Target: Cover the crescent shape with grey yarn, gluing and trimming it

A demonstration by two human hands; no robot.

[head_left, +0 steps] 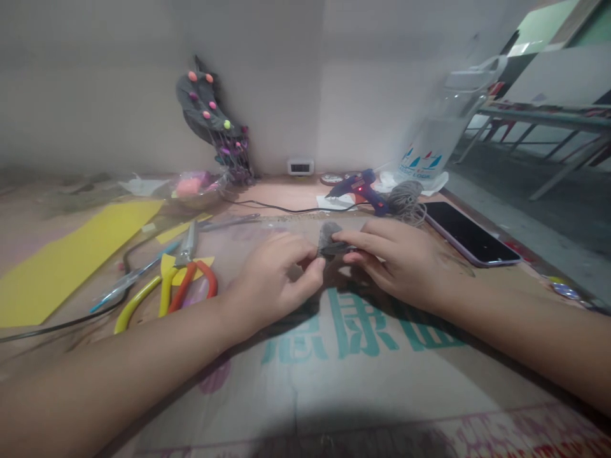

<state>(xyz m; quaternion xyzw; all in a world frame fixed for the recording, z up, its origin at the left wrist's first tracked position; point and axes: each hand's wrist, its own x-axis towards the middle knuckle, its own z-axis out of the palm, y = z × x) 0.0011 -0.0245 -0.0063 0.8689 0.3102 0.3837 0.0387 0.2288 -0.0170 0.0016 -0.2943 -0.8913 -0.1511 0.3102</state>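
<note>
A small dark grey piece [329, 236], soft-looking like felt or cloth, is held up over the middle of the table between both hands. My left hand [284, 270] pinches its lower left edge between thumb and fingers. From the other side, my right hand [396, 254] grips it with thumb and index finger. Its exact shape is partly covered by the fingertips. Below the hands lies a printed sheet [296, 394] with green characters. Left of my left hand are pliers with red handles [184, 292] and a tool with yellow handles [138, 305].
A blue glue gun [356, 186] with a lit red light rests behind the hands, beside grey cord [405, 200]. A phone [470, 235] and a bottle [434, 127] stand right. Yellow sheet [76, 261] lies left. A grey crescent ornament [205, 105] leans against the wall.
</note>
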